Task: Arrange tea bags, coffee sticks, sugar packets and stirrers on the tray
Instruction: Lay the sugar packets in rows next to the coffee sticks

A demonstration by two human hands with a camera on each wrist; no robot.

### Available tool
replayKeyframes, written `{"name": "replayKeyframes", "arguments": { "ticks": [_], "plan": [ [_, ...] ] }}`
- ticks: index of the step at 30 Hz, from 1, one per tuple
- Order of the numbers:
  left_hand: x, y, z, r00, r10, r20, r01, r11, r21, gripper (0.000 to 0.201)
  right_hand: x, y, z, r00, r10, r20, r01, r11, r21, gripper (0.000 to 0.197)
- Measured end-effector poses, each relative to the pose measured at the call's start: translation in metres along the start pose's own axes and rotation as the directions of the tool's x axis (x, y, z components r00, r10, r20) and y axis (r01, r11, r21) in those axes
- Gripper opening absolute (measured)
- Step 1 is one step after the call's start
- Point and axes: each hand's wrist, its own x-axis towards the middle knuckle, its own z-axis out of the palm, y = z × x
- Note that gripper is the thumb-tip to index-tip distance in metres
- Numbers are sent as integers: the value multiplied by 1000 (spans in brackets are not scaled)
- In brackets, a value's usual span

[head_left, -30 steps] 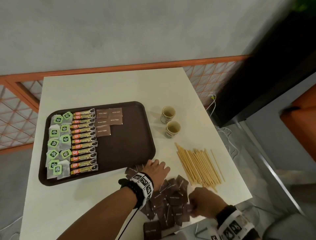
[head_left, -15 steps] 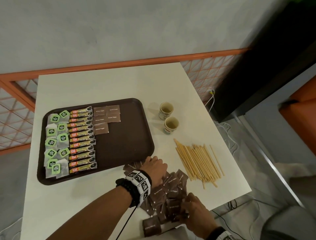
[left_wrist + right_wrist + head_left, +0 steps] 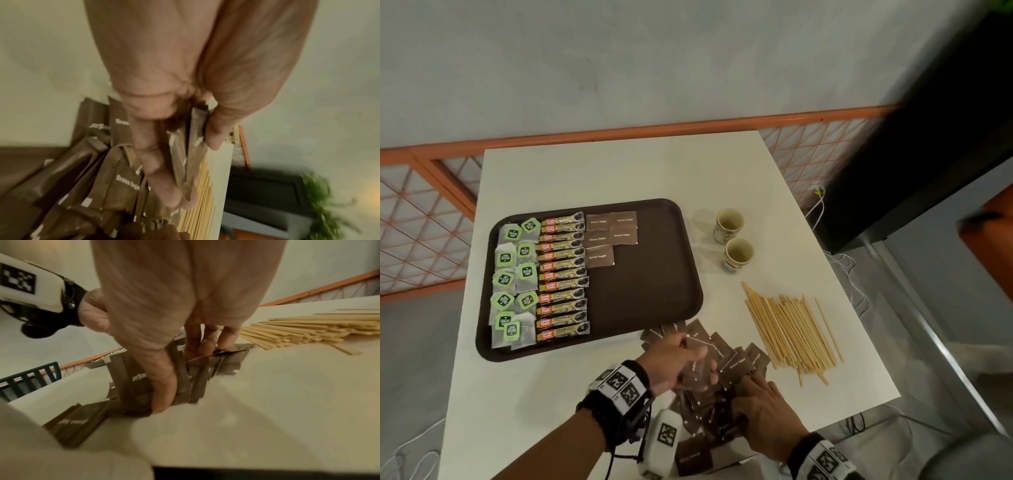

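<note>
A dark brown tray point(image 3: 654, 291) holds green-tagged tea bags point(image 3: 512, 281) in its left column, coffee sticks point(image 3: 561, 274) beside them and a few brown sugar packets point(image 3: 611, 236) at the top. A loose pile of brown sugar packets point(image 3: 732, 359) lies on the white table near the front edge. My left hand point(image 3: 685, 359) grips a bunch of these packets point(image 3: 185, 154) between fingers and thumb. My right hand point(image 3: 763, 407) is down in the pile and pinches several packets point(image 3: 185, 378) upright. Wooden stirrers point(image 3: 791, 329) lie in a heap to the right.
Two small paper cups point(image 3: 732, 240) stand right of the tray, behind the stirrers. The table's front edge point(image 3: 859, 404) runs close to my right hand. An orange mesh railing point(image 3: 428, 219) lines the table's far and left sides.
My right hand has moved left from the table's front edge into the packet pile. My left hand has slid back from the tray's rim and gathered packets.
</note>
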Motion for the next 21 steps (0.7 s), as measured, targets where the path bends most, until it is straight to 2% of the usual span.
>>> {"name": "replayKeyframes", "arguments": {
  "ticks": [3,5,9,12,14,16,19,21],
  "plan": [
    [-8,-5,-6,998,-23,65,32,990,-138,13,4,4,-3,999,-10,39,11,1000,-24,18],
    [-10,-8,-10,998,-17,69,30,982,-188,9,4,7,-1,998,-24,57,22,999,29,15],
    [-13,-14,-18,999,22,50,-13,984,-177,36,3,14,0,995,11,101,-35,971,237,10],
    [-16,-14,-22,998,24,60,-15,990,-142,29,0,18,-18,983,96,156,-156,884,441,20],
    [-17,-15,-21,998,11,67,0,988,-157,22,1,12,-45,972,150,181,-222,835,504,16],
    [-20,-13,-15,995,-11,95,29,980,-196,15,9,-1,-76,967,120,225,-233,776,586,16],
    [-25,-6,-7,982,-41,186,87,964,-249,50,33,-30,-108,980,-5,201,-138,708,692,25],
    [-29,-1,-7,966,-34,256,114,945,-307,73,52,-49,-118,985,-48,166,-68,773,631,39]
  ]
}}
